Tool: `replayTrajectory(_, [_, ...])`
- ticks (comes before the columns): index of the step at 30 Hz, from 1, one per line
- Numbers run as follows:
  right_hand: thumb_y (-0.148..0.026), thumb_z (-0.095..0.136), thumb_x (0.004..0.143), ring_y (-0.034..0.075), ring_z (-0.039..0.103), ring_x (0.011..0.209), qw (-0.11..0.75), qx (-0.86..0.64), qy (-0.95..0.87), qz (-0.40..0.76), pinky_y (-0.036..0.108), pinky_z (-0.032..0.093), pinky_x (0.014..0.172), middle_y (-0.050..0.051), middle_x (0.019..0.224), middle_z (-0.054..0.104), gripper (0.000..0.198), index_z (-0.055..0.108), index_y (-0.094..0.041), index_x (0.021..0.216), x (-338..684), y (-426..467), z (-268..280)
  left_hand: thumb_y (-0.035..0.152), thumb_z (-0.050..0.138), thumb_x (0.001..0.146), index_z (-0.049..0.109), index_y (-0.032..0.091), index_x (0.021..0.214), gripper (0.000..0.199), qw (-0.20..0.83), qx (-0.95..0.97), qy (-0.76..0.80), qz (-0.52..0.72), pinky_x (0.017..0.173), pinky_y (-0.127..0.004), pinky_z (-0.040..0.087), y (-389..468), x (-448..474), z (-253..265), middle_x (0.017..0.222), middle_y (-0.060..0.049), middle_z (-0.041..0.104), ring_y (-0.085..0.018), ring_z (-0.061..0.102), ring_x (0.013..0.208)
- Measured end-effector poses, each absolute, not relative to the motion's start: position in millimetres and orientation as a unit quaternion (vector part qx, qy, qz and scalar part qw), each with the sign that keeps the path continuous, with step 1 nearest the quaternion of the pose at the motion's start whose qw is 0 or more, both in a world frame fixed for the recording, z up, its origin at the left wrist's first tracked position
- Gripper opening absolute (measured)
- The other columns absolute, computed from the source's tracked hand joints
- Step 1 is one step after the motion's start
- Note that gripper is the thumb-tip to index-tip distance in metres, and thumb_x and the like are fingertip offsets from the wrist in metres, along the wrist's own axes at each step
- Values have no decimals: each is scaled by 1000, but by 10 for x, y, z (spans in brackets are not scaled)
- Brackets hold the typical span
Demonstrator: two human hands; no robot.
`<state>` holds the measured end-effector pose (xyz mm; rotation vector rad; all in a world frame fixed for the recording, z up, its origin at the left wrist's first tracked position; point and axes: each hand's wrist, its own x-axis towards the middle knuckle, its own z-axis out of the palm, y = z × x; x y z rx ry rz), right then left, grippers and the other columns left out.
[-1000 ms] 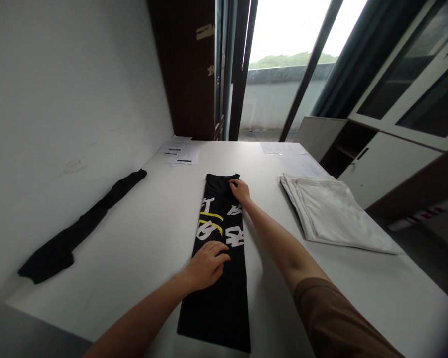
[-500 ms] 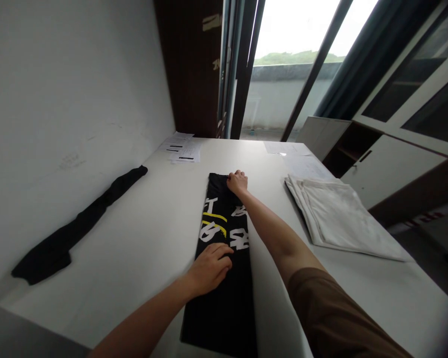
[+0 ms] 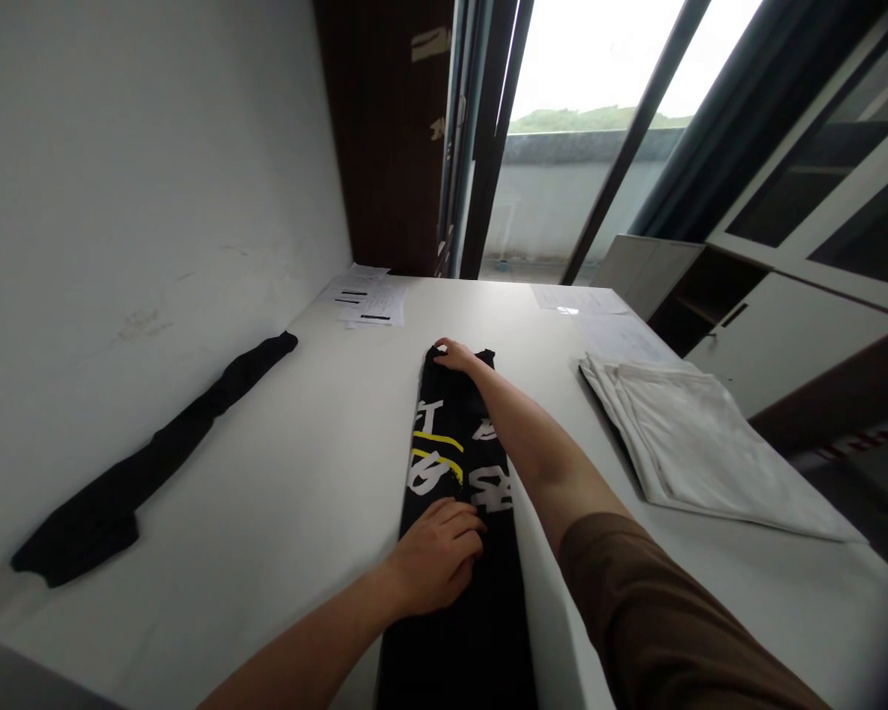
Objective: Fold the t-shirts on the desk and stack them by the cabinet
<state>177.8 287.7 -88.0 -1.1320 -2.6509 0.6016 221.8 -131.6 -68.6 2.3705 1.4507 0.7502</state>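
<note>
On the white desk (image 3: 281, 493), left of the black printed garment (image 3: 455, 463), a dark cloth strip (image 3: 155, 459) lies along the wall. The garment is folded into a long narrow band, its long axis running from the near desk edge away toward the window. The left hand (image 3: 436, 562) rests palm-down on its middle, fingers (image 3: 468, 528) loosely curled, holding nothing. The right hand (image 3: 455, 355), arm stretched straight, has its fingers pressed flat at the garment's far end. Right of the garment lies a folded white cloth (image 3: 696, 444).
</note>
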Motion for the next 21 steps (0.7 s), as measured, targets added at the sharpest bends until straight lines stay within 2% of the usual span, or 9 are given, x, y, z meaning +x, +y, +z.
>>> replayTrajectory(6, [-24, 78, 79, 23, 67, 106, 56, -302, -924, 226, 33, 50, 97, 4, 119, 73, 71, 56, -29, 146, 1731, 3025, -745, 14, 53, 90, 62, 22, 104, 18, 133, 816, 517, 221, 126, -49, 22, -1319, 2223, -653, 112, -5, 69, -23, 50, 131])
replayTrajectory(8, [-17, 78, 76, 22, 68, 105, 41, -274, -925, 258, 32, 50, 98, 2, 118, 74, 62, 65, -29, 136, 1739, 3049, -679, 14, 54, 89, 62, 21, 103, 17, 122, 816, 523, 214, 126, -50, 20, -1314, 2219, -645, 106, -5, 69, -23, 51, 129])
replayTrajectory(10, [-13, 74, 76, 20, 69, 101, 25, -234, -920, 315, 30, 50, 97, 0, 113, 76, 45, 76, -26, 119, 1760, 3050, -619, 14, 55, 89, 61, 21, 102, 16, 114, 816, 526, 208, 126, -49, 20, -1309, 2220, -646, 104, -5, 68, -23, 52, 126])
replayTrajectory(12, [-11, 71, 78, 18, 69, 96, 1, -200, -906, 374, 28, 52, 94, -1, 108, 77, 32, 80, -23, 105, 1781, 3027, -581, 15, 56, 89, 61, 21, 101, 15, 112, 818, 526, 203, 126, -49, 21, -1304, 2223, -653, 104, -6, 68, -23, 53, 124])
replayTrajectory(14, [-10, 69, 78, 17, 69, 92, -17, -189, -893, 409, 26, 53, 90, -1, 103, 78, 26, 81, -21, 98, 1783, 2996, -573, 16, 57, 89, 61, 21, 101, 14, 112, 820, 524, 200, 126, -50, 22, -1301, 2225, -661, 104, -6, 67, -24, 54, 124])
replayTrajectory(17, [-10, 69, 76, 15, 67, 82, 14, -216, -881, 421, 25, 53, 84, 0, 94, 77, 24, 81, -19, 94, 1736, 2973, -600, 17, 57, 88, 61, 21, 102, 15, 111, 825, 518, 199, 125, -51, 22, -1301, 2218, -650, 106, -6, 68, -24, 53, 124])
replayTrajectory(21, [-17, 64, 82, 12, 60, 66, 122, -273, -847, 439, 24, 53, 72, 0, 83, 74, 29, 79, -18, 107, 1640, 3013, -647, 19, 58, 89, 61, 21, 103, 14, 109, 831, 512, 189, 126, -51, 21, -1305, 2195, -595, 109, -6, 68, -24, 52, 125])
